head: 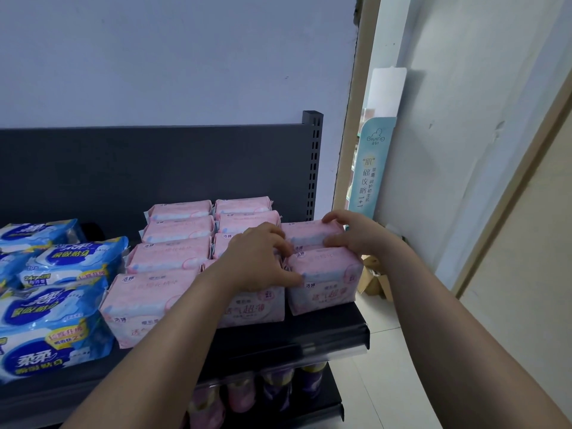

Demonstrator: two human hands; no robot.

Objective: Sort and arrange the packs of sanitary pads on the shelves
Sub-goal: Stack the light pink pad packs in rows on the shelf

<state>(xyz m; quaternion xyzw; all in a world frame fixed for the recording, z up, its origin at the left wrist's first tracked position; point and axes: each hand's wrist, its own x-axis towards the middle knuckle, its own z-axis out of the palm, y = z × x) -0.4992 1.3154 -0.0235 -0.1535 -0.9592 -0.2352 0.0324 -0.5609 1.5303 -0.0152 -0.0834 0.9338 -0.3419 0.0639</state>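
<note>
- On the dark grey metal shelf point(328, 323), pink soft-plastic packs of sanitary pads point(173, 255) stand in three columns and fill its right half. Each carries the brand "洁婷" near its top edge, and the near faces read "透气超薄" in larger pink characters.
- At the left of that shelf, just beside the pink ones, blue-and-white plastic packs point(58, 308) are heaped. One shows "24cm" on a small band (the big white characters on the blue ovals are partly lost in folds).
- A tall teal cardboard display board point(371, 162) leans against the wall to the right, beyond the shelf's slotted grey upright post point(314, 168). It reads "Giving" at the top and "1+1" at the bottom.
- The right column holds two packs that touch each other, the far right pack point(309, 233) and the near right pack point(328, 274).
- The right hand point(353, 233) grasps the far right pack at its right end, with fingers curled over its far edge and the thumb against its near side.
- The left hand point(260, 258) holds the near right pack at its left end. The thumb is on the near-left corner and the curled fingers are at the seam between the two packs. The hand also covers part of the middle column.
- Both held packs sit at the shelf's right edge.
- Purple and pink packages point(275, 388) show on the lower shelf, and a brown cardboard box point(374, 277) stands on the floor to the right.
</note>
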